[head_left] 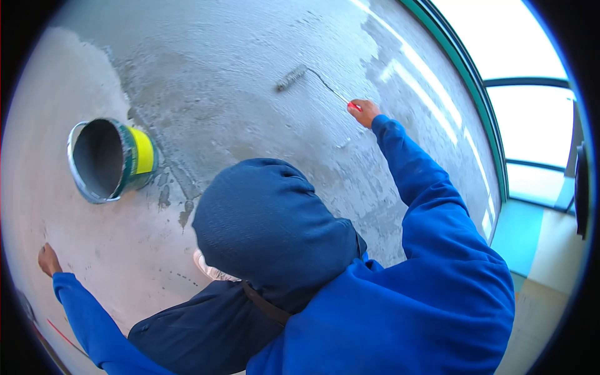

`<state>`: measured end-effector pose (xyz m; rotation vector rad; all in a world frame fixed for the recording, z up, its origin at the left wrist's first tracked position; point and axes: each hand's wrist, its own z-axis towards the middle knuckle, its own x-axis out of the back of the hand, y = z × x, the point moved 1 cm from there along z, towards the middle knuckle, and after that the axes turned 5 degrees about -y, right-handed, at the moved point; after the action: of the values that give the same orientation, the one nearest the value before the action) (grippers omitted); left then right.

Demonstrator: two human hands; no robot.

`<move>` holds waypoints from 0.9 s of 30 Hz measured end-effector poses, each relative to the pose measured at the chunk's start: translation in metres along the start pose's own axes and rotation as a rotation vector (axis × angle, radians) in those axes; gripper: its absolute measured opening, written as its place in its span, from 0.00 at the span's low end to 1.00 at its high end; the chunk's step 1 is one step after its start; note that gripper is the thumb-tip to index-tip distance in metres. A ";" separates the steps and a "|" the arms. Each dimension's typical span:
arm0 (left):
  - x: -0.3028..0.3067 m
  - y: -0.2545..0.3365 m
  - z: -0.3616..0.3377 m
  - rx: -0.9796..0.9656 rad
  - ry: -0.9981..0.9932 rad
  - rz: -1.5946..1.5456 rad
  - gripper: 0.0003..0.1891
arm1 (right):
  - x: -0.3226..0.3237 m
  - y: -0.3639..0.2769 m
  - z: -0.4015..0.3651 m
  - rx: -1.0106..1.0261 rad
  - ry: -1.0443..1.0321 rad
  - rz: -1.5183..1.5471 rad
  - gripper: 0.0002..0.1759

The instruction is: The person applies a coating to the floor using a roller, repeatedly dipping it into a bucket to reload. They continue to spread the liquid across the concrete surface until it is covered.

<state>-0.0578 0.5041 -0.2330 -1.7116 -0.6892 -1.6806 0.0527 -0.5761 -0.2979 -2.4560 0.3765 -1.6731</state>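
Observation:
My right hand (pixel 364 113) is closed round the red handle of a paint roller (pixel 292 77), with the arm stretched forward. The roller's grey, coated sleeve rests on the wet grey floor (pixel 244 94). On the left, a bucket (pixel 142 150) with a yellow label, a dark green outside and a pale rim leans toward me; its inside looks grey and dark. Down at the left edge, my left hand (pixel 48 259) is curled closed, apart from the bucket. What it holds, if anything, is too small to make out.
Wet coating covers the upper floor; paler, drier floor (pixel 62 81) lies left. A green-framed window (pixel 531 119) runs along the right. Dark cloth (pixel 262 219) and a pale shoe (pixel 209 267) fill the lower middle. A thin red line (pixel 65 336) lies bottom left.

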 end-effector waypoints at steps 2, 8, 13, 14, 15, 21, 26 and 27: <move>0.003 0.013 0.005 0.008 -0.015 -0.027 0.25 | -0.005 0.034 -0.047 -0.017 -0.015 -0.006 0.20; 0.008 0.052 0.004 -0.005 -0.043 -0.009 0.25 | -0.004 0.104 -0.168 -0.150 -0.118 0.014 0.18; 0.009 0.057 0.007 -0.015 -0.034 -0.010 0.26 | 0.016 0.132 -0.241 -0.204 -0.148 0.023 0.18; 0.009 0.053 0.007 -0.020 -0.031 -0.007 0.26 | 0.020 0.132 -0.251 -0.233 -0.157 0.046 0.19; 0.009 0.049 0.007 -0.006 -0.045 0.006 0.26 | 0.020 0.132 -0.257 -0.262 -0.167 0.071 0.19; 0.013 0.027 0.004 0.011 -0.065 0.048 0.27 | -0.003 0.116 -0.225 -0.168 -0.129 0.074 0.19; 0.020 0.015 0.001 0.031 -0.032 -0.002 0.27 | -0.021 0.056 -0.132 -0.003 -0.086 0.059 0.21; 0.021 0.017 -0.001 0.032 -0.027 -0.022 0.26 | -0.020 0.038 -0.109 0.062 -0.046 0.073 0.21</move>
<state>-0.0449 0.4907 -0.2135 -1.7131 -0.7457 -1.6550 -0.0602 -0.6042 -0.2852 -2.4021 0.3969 -1.5725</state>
